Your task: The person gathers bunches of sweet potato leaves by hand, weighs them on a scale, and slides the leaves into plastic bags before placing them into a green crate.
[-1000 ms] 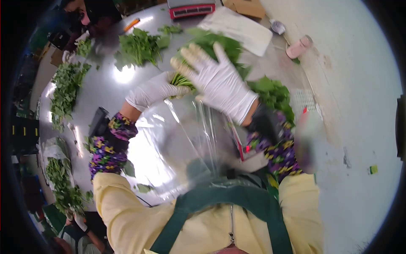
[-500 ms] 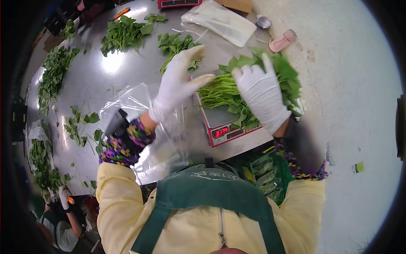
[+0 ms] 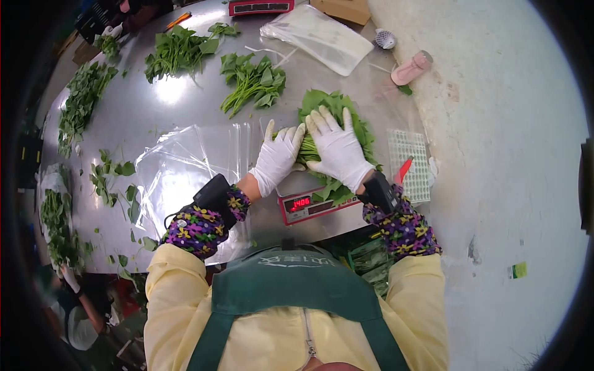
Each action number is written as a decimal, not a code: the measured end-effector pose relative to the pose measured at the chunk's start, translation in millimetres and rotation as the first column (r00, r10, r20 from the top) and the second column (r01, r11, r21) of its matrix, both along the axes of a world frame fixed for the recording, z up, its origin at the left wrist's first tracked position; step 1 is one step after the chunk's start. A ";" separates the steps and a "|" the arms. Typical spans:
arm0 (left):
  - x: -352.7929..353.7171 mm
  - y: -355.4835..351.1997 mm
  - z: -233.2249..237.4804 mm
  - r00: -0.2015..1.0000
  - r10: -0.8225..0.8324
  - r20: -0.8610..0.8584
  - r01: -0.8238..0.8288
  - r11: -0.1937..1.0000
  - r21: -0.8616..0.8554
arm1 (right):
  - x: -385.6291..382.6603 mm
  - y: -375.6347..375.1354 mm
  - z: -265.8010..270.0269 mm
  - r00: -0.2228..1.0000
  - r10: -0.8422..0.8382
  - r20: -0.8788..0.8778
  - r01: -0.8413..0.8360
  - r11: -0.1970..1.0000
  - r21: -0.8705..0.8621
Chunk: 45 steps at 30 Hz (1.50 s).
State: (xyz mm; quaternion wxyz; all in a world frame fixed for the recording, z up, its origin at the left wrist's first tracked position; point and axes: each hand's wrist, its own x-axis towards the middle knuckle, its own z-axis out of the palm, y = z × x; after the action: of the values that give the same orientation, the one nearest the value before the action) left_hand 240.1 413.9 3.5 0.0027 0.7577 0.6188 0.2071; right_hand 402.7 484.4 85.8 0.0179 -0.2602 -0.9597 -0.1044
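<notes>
A broad, smooth grey metal table [image 3: 198, 102] is bearing a red-rimmed electronic scale [image 3: 306, 210], with a thick bunch of leafy green stems [image 3: 322, 99] lying across it.
The tabletop is throwing back white glare, and a thin, clear plastic bag [image 3: 167, 167] is spreading over it in sharp creases and glossy ridges; the scale is glowing with red digits on its flat front panel, while the bunch is covering much of its top, broad soft leaves fanning out and slender stems pointing left; the right hand [image 3: 339, 148], in a wrinkled white glove, is resting palm down on the leaves, fingers spreading wide and unclenched; the left hand [image 3: 278, 154], in a matching glove, is lying over the stem ends, fingers stretching out slightly apart, touching rather than clenching.
</notes>
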 end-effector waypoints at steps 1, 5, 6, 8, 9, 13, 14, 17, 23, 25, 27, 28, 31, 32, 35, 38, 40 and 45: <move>-2.1 1.2 0.7 0.999 -0.015 -0.042 0.015 1.000 0.001 | 6.4 3.9 -1.0 1.000 -0.005 -0.023 0.005 1.000 0.005; -0.6 7.9 2.6 0.996 -0.055 -0.068 0.045 0.990 -0.132 | 32.4 21.2 -49.2 0.986 -0.093 -0.136 0.075 0.988 -0.133; -1.0 8.2 3.5 0.996 -0.048 -0.070 0.039 0.990 -0.133 | 32.0 21.4 -49.7 0.987 -0.087 -0.138 0.068 0.989 -0.134; -1.7 5.6 4.0 0.997 -0.054 -0.047 0.049 0.994 -0.097 | 31.0 20.1 -51.7 0.980 -0.093 -0.177 0.070 0.989 -0.130; -1.2 3.6 8.9 0.998 -0.050 -0.047 0.045 0.994 -0.102 | 30.8 18.6 -46.9 0.980 -0.089 -0.178 0.065 0.989 -0.134; -6.0 -2.2 35.7 0.980 -0.027 -0.198 0.010 0.996 -0.085 | 24.4 11.0 -9.0 0.989 -0.059 -0.133 0.041 0.990 -0.135; -7.7 -3.2 38.2 0.971 -0.012 -0.238 0.012 1.000 -0.004 | 22.6 8.2 -1.6 0.986 -0.034 -0.163 0.015 0.993 -0.118; -13.4 -1.7 41.0 0.984 -0.003 -0.179 0.003 1.000 -0.004 | 16.6 -1.2 18.3 0.987 0.021 -0.161 -0.035 0.995 -0.088; -13.2 -1.3 40.9 0.985 -0.021 -0.171 0.020 1.000 -0.004 | 9.4 -18.5 40.6 0.992 0.088 -0.093 -0.092 0.995 -0.033; -11.5 -0.6 41.6 0.986 -0.018 -0.166 0.016 1.000 -0.013 | 10.7 -20.6 41.6 0.991 0.100 -0.086 -0.102 0.994 -0.028; -12.4 -1.1 41.3 0.986 -0.019 -0.164 0.017 1.000 -0.016 | 10.8 -22.7 43.3 0.991 0.105 -0.081 -0.107 0.994 -0.017; -12.9 -1.5 40.9 0.987 -0.025 -0.159 0.024 1.000 -0.011 | 11.0 -23.9 44.1 0.992 0.101 -0.070 -0.102 0.995 -0.012; -14.2 -2.1 45.9 0.988 -0.040 -0.148 0.035 0.999 -0.036 | 12.2 -24.9 46.1 0.995 0.091 -0.050 -0.091 0.996 0.000; -14.7 -2.5 48.2 0.989 -0.045 -0.142 0.035 0.997 -0.072 | 12.6 -25.3 46.7 0.995 0.089 -0.043 -0.089 0.996 0.003; -16.7 -1.9 48.8 0.986 -0.057 -0.154 0.049 0.997 -0.059 | 13.7 -25.3 48.7 0.996 0.081 -0.033 -0.081 0.997 0.010; -17.6 -2.9 50.6 0.986 -0.067 -0.155 0.061 0.997 -0.047 | 15.5 -25.1 49.9 0.995 0.082 -0.049 -0.082 0.997 0.005; -16.5 -5.5 51.2 0.985 -0.071 -0.157 0.067 0.997 -0.030 | 16.0 -27.8 52.6 0.997 0.072 -0.032 -0.072 0.997 0.001; -33.2 -10.0 52.3 0.959 -0.049 0.277 0.011 0.991 0.137 | 11.2 -31.7 49.2 0.997 0.076 -0.022 -0.076 0.997 -0.009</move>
State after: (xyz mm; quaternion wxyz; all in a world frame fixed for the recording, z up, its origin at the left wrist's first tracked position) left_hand 206.9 403.9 55.8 0.0426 0.7285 0.5854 0.3532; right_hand 413.9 452.7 135.1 0.0311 -0.2247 -0.9692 -0.0960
